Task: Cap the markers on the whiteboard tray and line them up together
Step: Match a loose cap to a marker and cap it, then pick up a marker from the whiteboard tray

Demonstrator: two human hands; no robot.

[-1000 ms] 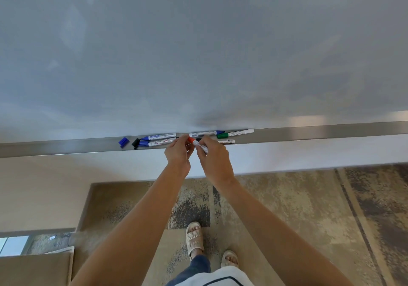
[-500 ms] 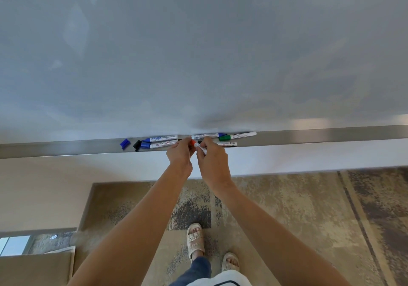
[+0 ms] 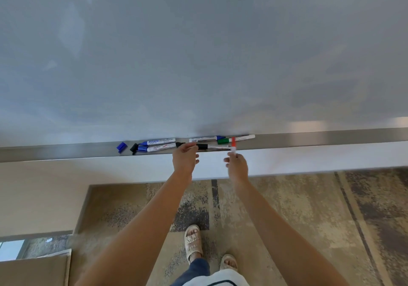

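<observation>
The metal whiteboard tray [image 3: 309,138] runs across the view below the board. My right hand [image 3: 236,165] pinches a white marker with a red cap [image 3: 233,144], held upright in front of the tray. To its left, my left hand [image 3: 185,156] reaches flat to the tray, its fingertips beside a black-capped marker [image 3: 213,147]. Also on the tray lie a green-capped marker [image 3: 237,139], a marker with a blue end [image 3: 204,139], and two markers at the left with blue ends [image 3: 159,141] [image 3: 157,148]. A loose blue cap [image 3: 121,147] and a loose black cap [image 3: 134,148] sit further left.
The grey whiteboard [image 3: 198,53] fills the upper view. Below the tray is a pale wall strip [image 3: 309,157], then patterned carpet [image 3: 309,208]. My sandalled feet [image 3: 194,241] stand on it. A box edge [image 3: 35,268] shows at the bottom left.
My hands, pressed together at the red cap and marker before, have parted. The right hand moved right with the capped red marker; the left hand let go and reached to the tray.
</observation>
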